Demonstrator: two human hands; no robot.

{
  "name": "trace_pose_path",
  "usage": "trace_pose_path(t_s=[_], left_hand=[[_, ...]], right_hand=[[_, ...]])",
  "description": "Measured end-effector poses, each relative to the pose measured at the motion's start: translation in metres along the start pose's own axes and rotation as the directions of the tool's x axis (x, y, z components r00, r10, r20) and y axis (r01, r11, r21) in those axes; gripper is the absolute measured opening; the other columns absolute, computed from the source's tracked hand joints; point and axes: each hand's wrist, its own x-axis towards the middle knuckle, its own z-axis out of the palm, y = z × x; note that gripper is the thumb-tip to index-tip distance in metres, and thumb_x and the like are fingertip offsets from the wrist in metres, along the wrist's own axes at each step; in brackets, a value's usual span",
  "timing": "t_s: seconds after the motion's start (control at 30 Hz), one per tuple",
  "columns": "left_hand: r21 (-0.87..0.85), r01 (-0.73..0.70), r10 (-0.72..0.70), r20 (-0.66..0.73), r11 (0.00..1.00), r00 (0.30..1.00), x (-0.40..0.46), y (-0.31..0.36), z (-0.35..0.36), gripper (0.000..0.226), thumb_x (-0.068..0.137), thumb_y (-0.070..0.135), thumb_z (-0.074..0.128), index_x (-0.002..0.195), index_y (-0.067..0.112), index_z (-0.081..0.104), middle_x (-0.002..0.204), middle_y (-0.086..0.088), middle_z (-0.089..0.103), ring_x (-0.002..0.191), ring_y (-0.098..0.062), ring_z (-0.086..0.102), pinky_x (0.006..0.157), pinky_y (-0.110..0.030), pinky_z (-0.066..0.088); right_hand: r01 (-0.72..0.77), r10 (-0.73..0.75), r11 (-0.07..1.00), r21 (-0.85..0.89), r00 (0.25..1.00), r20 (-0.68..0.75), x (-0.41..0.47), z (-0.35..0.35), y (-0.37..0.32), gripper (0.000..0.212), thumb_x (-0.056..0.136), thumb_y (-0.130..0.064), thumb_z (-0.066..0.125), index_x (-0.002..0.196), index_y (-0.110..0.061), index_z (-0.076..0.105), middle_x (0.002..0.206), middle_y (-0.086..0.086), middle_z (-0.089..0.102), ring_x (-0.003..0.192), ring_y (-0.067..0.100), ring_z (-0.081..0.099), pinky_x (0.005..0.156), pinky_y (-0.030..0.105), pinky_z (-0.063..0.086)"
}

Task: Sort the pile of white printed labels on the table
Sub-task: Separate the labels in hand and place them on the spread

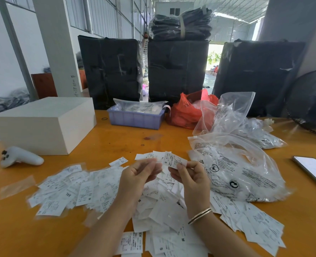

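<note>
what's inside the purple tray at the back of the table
The purple tray holds clear plastic bags with black print, which rise above its rim. A pink strip hangs over its right corner. Whatever lies under the bags is covered by them and the tray wall.

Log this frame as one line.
left hand: pinching labels | right hand: pinching S label | label pile: spread on table, unsorted
</note>
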Motion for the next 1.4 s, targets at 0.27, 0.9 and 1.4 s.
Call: trace_pose_path(t_s=[0.27,0.9,1.4], left_hand=[[-0.035,0.069,-0.069,0.026,0.997,0.997,-0.0001,0.0008,-0.0007,0.02,0.088,0.023,0.061,0.102,0.013,0.07,0.093,-0.005,0.076,0.09,-0.018,0.072,0.067,-0.017,0.054],[-0.168,0.171,-0.181,-0.051,0.971,0.982,0.0011,0.0042,-0.0036,0.016,0.066,0.034,0.073,0.079,0.028,0.077,0.086,-0.003,0.076,0.075,-0.007,0.07,0.059,-0.016,0.052],[0.04,0.211,-0.213,0.045,0.977,0.976,-0.0037,0.005,0.0018,0.014,0.086,0.023,0.065,0.084,0.026,0.079,0.085,-0.001,0.075,0.077,-0.007,0.069,0.067,-0.02,0.05]], right_hand=[[-0.007,0.007,1.0,0.001,1.0,-0.012,0.0014,-0.0007,0.0008,0.01,0.086,0.001,0.059,0.081,-0.008,0.058,0.079,0.007,0.074,0.075,0.022,0.072,0.063,0.023,0.057],[0.1,-0.017,0.929,-0.356,0.973,0.229,-0.0048,-0.0014,0.0063,0.015,0.089,-0.003,0.061,0.085,-0.018,0.058,0.077,-0.004,0.074,0.075,0.011,0.072,0.062,0.024,0.056],[0.032,0.041,0.94,-0.341,0.978,0.207,-0.0021,-0.0018,0.0052,0.012,0.092,-0.01,0.056,0.096,-0.02,0.051,0.063,-0.001,0.07,0.058,0.01,0.066,0.054,0.021,0.051]])
